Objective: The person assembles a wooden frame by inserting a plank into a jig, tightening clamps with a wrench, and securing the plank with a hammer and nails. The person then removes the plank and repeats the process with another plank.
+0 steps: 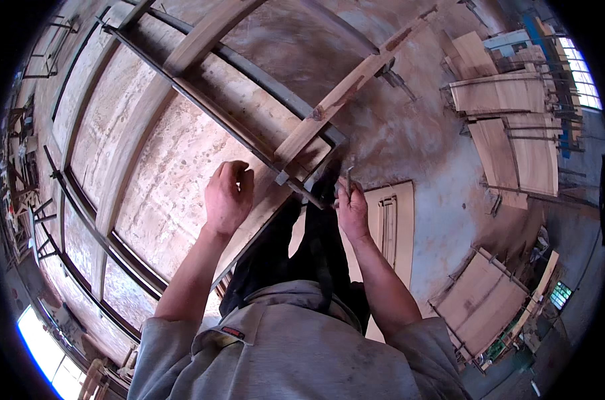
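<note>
The left hand (226, 200) is curled up, but I can't tell if it holds anything. Between the hands, a long metal bar (217, 118) ends by a wood beam (348, 87), maybe to squeeze the wood tight. The right hand (353, 212) grips a small metal stick (349, 173), its top poking out, perhaps for use.

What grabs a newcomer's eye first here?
Probably the large wooden frame filling the upper left and centre, crossed by a long dark metal bar. Next, the two bare hands at centre: the left hand curled, the right hand gripping a thin metal piece near the frame's corner. Then the wooden panels at upper right, below a bright window.
</note>
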A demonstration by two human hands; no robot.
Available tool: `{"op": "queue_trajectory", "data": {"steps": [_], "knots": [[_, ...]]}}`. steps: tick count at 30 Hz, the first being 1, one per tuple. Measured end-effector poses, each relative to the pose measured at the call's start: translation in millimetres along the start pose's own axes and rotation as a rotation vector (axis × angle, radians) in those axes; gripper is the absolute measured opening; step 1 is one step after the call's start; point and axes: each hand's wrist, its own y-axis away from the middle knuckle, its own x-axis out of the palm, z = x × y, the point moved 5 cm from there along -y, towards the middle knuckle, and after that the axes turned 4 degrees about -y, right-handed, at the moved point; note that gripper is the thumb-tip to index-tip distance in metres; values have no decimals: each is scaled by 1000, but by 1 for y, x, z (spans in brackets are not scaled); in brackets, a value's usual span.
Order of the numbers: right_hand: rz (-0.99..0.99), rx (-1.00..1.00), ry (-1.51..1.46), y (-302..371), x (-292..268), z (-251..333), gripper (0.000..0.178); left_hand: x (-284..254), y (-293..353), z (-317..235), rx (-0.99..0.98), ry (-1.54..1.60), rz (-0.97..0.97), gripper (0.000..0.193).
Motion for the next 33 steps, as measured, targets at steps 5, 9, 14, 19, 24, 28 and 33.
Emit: {"op": "queue_trajectory", "data": {"steps": [5,9,14,19,24,28,33], "knots": [[156,48,403,25,-33,-9,23,21,25,12,185,-222,172,50],[216,-98,395,25,-38,-9,19,33,31,14,134,-266,217,54],[317,-176,363,41,-19,-23,18,38,30,19,163,-316,241,64],[293,480,-103,91,3,-30,22,39,30,16,166,-281,228,68],[72,224,83,50,-17,-57,21,41,32,19,185,-270,186,65],[141,-91,234,28,-21,-36,20,43,32,22,200,-287,182,65],[272,140,205,60,-4,-55,18,42,33,19,215,-311,184,66]]}}
